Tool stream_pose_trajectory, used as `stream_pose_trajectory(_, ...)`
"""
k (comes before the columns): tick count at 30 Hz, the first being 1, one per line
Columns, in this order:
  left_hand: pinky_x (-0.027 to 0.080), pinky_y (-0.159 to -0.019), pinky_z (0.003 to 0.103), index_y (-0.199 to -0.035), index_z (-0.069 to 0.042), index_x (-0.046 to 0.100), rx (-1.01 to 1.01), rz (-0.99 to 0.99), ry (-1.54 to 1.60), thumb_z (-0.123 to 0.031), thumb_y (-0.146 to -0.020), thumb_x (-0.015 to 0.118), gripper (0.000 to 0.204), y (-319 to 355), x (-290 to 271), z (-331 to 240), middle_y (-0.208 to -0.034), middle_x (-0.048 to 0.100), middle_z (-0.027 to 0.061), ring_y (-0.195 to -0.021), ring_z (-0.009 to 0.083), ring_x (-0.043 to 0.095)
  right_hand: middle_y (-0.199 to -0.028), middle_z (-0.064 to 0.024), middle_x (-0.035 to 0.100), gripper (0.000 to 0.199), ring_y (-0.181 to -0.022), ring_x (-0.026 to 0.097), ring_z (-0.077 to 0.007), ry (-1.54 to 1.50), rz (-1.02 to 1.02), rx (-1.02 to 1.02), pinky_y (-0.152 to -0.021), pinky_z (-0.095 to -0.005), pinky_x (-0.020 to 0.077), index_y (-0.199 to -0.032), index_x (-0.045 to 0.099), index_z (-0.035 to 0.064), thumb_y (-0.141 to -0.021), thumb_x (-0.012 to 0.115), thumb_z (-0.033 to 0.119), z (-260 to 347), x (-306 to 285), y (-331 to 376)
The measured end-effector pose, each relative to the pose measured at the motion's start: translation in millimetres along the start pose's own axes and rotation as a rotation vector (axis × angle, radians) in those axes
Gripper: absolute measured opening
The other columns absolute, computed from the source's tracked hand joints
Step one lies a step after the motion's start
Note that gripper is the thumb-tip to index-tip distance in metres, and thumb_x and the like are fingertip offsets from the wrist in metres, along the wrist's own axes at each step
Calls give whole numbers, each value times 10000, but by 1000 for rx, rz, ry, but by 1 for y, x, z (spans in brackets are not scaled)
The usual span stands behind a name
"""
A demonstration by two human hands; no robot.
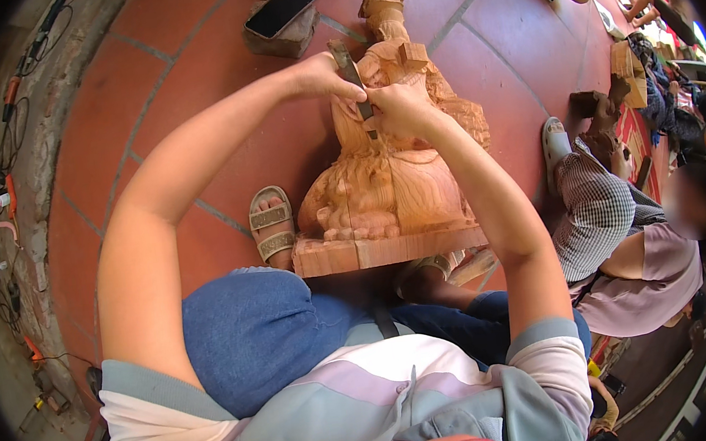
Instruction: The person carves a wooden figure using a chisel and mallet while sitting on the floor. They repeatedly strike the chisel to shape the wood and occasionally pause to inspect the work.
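Observation:
A carved wooden statue (422, 184) stands upright on its thick wooden base between my feet, with folds and rounded shapes cut into its surface. Both hands are at its upper left side. My left hand (327, 78) is closed around the upper part of a flat, dark chisel (345, 61). Lower on the same tool, my right hand (397, 107) grips with fingers curled, close against the wood. The chisel slants downward, its lower end by the statue's surface; the exact contact of its edge is too small to tell.
A black phone (283, 10) lies on a wooden block (283, 42) beyond the statue. My sandalled foot (272, 226) is left of the base. At right sits another person in checked trousers (594, 206), near more carved wood (606, 115). Cables and tools (10, 100) line the left wall.

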State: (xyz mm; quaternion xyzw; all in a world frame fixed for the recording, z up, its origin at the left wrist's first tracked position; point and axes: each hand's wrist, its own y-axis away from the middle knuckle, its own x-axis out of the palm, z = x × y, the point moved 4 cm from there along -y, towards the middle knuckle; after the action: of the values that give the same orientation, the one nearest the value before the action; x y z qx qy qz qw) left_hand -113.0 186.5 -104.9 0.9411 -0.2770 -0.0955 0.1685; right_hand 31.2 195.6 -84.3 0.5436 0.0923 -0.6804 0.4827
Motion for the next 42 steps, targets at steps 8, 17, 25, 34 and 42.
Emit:
stream_pose_trajectory(8, 483, -662, 266, -888, -31, 673, 71, -46, -45, -243, -745, 736, 263, -3, -9, 7, -828, 658, 49, -743, 104, 586, -901, -189, 637, 352, -881, 612, -349, -20, -1, -11, -743, -415, 487, -1011, 583, 49, -701, 697, 170, 6, -2, 0)
stream_pose_trajectory(17, 436, -663, 217, -784, -85, 604, 179, -293, 55, -277, -806, 693, 213, -9, -30, -30, -744, 586, -49, -725, 44, 531, -766, -126, 619, 356, -724, 603, -287, -511, -372, -16, -659, -370, 467, -922, 592, 27, -691, 755, 243, -26, -16, -23)
stream_pose_trajectory(25, 495, -708, 261, -944, -45, 676, 52, -347, -236, -239, -744, 728, 283, 3, -37, -3, -882, 655, 62, -796, 124, 602, -802, -178, 639, 354, -786, 626, -331, -114, -143, -83, -678, -409, 483, -939, 607, 26, -670, 749, 208, -3, -11, -44)
stream_pose_trajectory(34, 497, -704, 272, -952, -27, 666, 4, -361, -206, -218, -758, 703, 275, 7, -33, 10, -897, 665, 50, -811, 118, 604, -786, -156, 644, 311, -765, 626, -310, -114, -106, -182, -681, -382, 478, -935, 624, 38, -686, 726, 193, -3, -9, -50)
stream_pose_trajectory(42, 490, -771, 295, -1034, -53, 648, 327, -458, -283, -195, -764, 700, 310, 18, -33, -39, -907, 671, 67, -862, 135, 625, -672, -114, 600, 212, -639, 577, -174, -232, -281, -108, -595, -341, 465, -898, 623, 38, -711, 704, 99, -5, -33, -41)
